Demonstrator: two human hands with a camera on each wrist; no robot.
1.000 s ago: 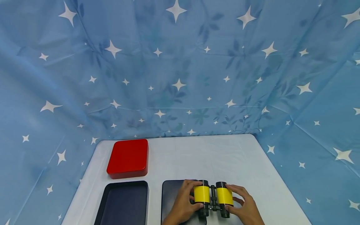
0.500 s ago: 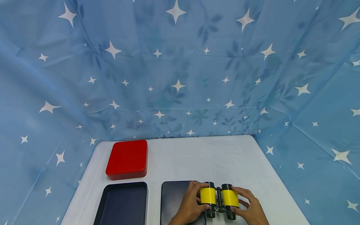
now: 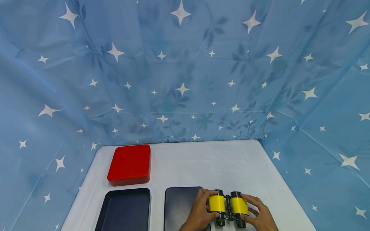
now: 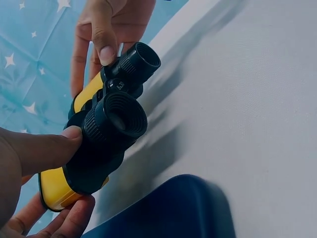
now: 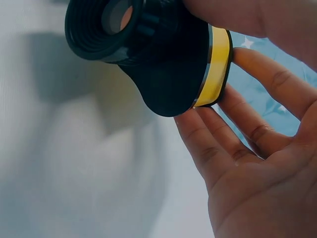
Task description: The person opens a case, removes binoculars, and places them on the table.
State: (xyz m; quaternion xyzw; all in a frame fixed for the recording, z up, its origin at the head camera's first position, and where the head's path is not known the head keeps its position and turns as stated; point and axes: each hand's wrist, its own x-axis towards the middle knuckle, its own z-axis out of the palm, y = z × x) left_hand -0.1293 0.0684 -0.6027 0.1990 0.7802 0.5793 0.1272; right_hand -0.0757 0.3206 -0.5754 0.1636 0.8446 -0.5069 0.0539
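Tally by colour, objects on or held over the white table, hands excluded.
Red: 1, box
Dark: 2, rimmed tray and flat tray-like piece
Yellow and black: 1, binoculars
Total: 4

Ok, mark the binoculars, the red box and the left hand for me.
binoculars (image 3: 228, 207): head view, on the middle bar between the yellow barrels
red box (image 3: 129, 163): head view, on its top face
left hand (image 3: 199, 210): head view, between wrist and knuckles
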